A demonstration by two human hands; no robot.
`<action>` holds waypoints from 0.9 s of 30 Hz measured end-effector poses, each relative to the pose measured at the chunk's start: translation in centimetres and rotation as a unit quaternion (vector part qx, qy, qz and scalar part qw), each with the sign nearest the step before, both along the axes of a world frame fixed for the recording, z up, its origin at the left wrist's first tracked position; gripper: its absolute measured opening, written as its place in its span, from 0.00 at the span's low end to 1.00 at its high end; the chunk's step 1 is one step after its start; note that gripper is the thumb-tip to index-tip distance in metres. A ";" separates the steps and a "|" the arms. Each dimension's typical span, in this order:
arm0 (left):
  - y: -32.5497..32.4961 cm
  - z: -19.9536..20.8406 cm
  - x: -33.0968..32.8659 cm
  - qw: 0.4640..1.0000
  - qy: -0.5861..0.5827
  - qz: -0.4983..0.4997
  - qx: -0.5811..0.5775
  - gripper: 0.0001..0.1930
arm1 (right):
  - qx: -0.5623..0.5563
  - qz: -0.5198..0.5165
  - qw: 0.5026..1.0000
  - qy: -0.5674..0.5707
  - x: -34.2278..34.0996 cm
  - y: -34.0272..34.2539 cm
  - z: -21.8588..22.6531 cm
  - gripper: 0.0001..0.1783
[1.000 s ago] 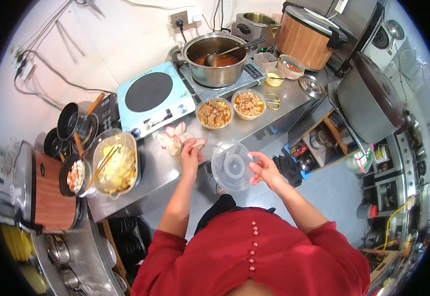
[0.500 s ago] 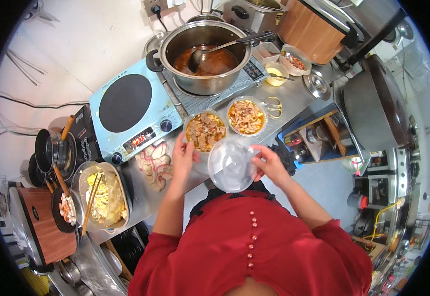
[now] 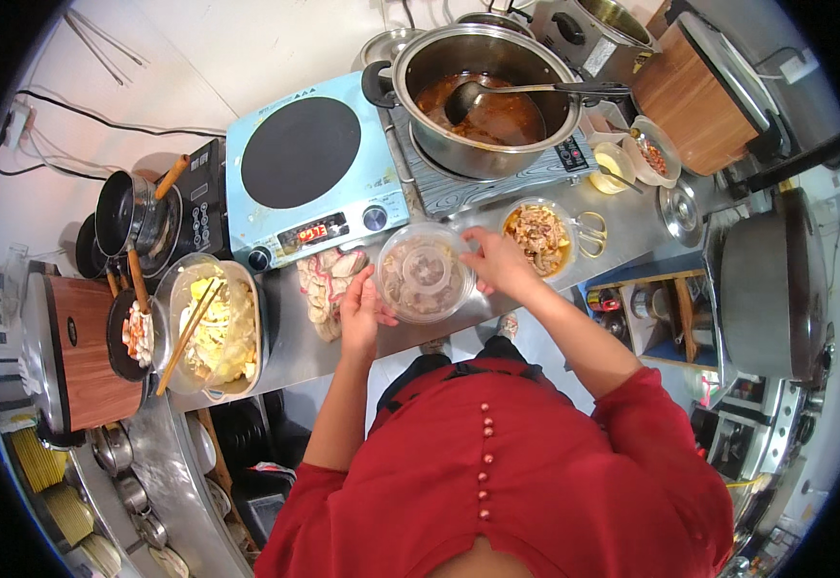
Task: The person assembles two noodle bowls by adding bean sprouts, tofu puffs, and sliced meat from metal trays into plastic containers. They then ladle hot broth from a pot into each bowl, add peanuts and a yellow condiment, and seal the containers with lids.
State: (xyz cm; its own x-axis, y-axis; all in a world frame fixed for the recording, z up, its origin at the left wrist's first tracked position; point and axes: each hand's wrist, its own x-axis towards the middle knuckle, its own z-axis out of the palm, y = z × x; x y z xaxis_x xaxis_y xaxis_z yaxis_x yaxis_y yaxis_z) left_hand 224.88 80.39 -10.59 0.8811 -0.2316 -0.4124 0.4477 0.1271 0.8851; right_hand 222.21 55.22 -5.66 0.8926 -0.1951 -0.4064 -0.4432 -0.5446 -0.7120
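Note:
A clear round plastic lid (image 3: 428,274) lies over a food bowl at the steel counter's front edge, and the meat dish beneath shows through only dimly. My right hand (image 3: 503,264) pinches the lid's right edge between thumb and fingers. At the bowl's left side is my left hand (image 3: 362,310), its fingers apart and close against the rim; whether they touch it I cannot tell. A second bowl of meat in reddish broth (image 3: 538,237) stands uncovered to the right, with gold-handled scissors (image 3: 590,234) beside it.
Behind stand a large steel pot (image 3: 485,96) with a ladle (image 3: 497,91) in it and a blue induction cooker (image 3: 316,164). A crumpled cloth (image 3: 328,289) lies left of my hands. Farther left, chopsticks (image 3: 189,337) rest across a tub of yellow-white food (image 3: 258,328).
The lid has moved from in front of the bowls to over the left one, with my right hand on it. My left hand is lower on the bowl's side. The view has shifted.

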 end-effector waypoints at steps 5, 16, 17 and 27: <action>0.2 -0.6 -1.1 0.989 -0.119 -0.041 0.083 0.24 | 0.064 -0.034 0.997 -0.018 -1.8 1.7 -2.2 0.22; 0.2 0.2 -0.9 0.991 -0.061 -0.038 0.116 0.26 | 0.082 -0.003 0.996 -0.034 -0.8 1.6 -1.7 0.26; 0.2 0.2 -1.2 0.985 -0.075 -0.038 0.148 0.26 | 0.121 -0.024 0.992 -0.002 -0.9 1.7 -1.8 0.27; 0.4 3.2 1.1 0.982 -0.080 -0.036 0.165 0.25 | -0.045 0.031 0.984 -0.171 -1.5 2.0 -2.9 0.27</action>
State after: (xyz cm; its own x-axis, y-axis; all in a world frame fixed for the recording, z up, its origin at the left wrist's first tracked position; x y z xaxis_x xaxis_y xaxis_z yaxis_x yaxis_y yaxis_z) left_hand 226.02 80.79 -7.35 0.9268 -0.1718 -0.3339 0.2976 -0.2058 0.9322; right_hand 220.68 57.19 -8.52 0.9856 -0.1569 -0.0629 -0.1490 -0.6311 -0.7613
